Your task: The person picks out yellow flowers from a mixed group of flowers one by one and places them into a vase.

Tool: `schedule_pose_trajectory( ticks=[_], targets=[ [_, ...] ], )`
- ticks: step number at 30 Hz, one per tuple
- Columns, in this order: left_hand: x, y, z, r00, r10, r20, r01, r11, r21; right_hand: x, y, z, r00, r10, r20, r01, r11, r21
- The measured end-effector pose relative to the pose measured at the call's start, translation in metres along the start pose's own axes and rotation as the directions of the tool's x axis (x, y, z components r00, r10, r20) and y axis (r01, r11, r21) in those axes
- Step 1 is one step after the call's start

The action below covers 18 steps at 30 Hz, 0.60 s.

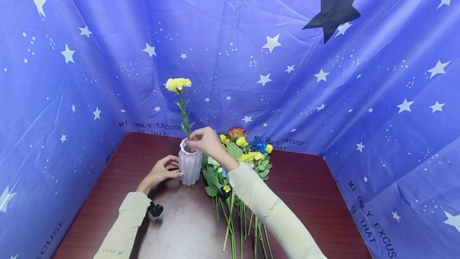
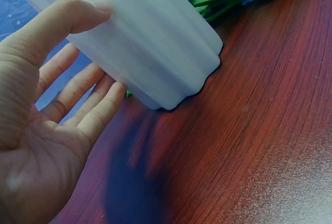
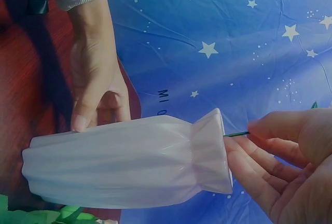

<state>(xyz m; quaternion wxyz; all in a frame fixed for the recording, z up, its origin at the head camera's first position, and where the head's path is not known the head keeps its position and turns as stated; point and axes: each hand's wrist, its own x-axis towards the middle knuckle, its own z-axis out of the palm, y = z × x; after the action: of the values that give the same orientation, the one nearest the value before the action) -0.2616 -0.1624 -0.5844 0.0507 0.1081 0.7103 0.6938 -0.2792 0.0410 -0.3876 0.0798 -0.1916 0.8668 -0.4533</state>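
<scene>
One tall yellow bloom (image 1: 178, 84), head view only; right fingers (image 3: 254, 175) pinch stem (image 3: 237, 134), relaxed left fingers (image 2: 101, 114) touch vase (image 3: 114, 162).

You've a reddish-brown wood-grain table (image 1: 305, 191) w/ rounded far corners; behind & at both sides, a creased blue-violet cloth (image 1: 230, 19) w/ white & black stars (image 1: 332, 11) + dark lettering (image 1: 143, 125).

A pale lilac-white, vertically fluted vase with a glossy surface and a flared, scalloped mouth (image 1: 190, 167) stands upright on the far left part of the dark red wood-grain table (image 1: 298, 195). The left hand (image 1: 161, 173) touches its left side, thumb nearer. A yellow, ruffled flower on a leafy green stem (image 1: 178, 84) rises almost vertically, its bloom leaning slightly left; the right hand (image 1: 206, 141) pinches its lower stem at the mouth.
</scene>
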Motion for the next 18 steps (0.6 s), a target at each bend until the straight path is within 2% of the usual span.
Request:
schedule_pose_trajectory(
  ticks=[4, 11, 18],
  targets=[
    [0.000, 0.000, 0.000, 1.000, 0.005, 0.000, -0.005, 1.000, -0.005, -0.002, 0.000, -0.001, 0.999, -0.028, -0.022, 0.027, 0.999, -0.034],
    [-0.001, 0.001, 0.000, 1.000, -0.005, -0.002, 0.005, 1.000, 0.004, -0.009, -0.001, -0.002, 0.999, -0.032, -0.028, 0.029, 0.994, -0.105],
    [-0.002, 0.001, 0.001, 1.000, -0.005, 0.003, 0.005, 1.000, 0.004, -0.012, 0.002, -0.001, 0.995, -0.085, -0.046, 0.077, 0.984, -0.160]
  ],
)
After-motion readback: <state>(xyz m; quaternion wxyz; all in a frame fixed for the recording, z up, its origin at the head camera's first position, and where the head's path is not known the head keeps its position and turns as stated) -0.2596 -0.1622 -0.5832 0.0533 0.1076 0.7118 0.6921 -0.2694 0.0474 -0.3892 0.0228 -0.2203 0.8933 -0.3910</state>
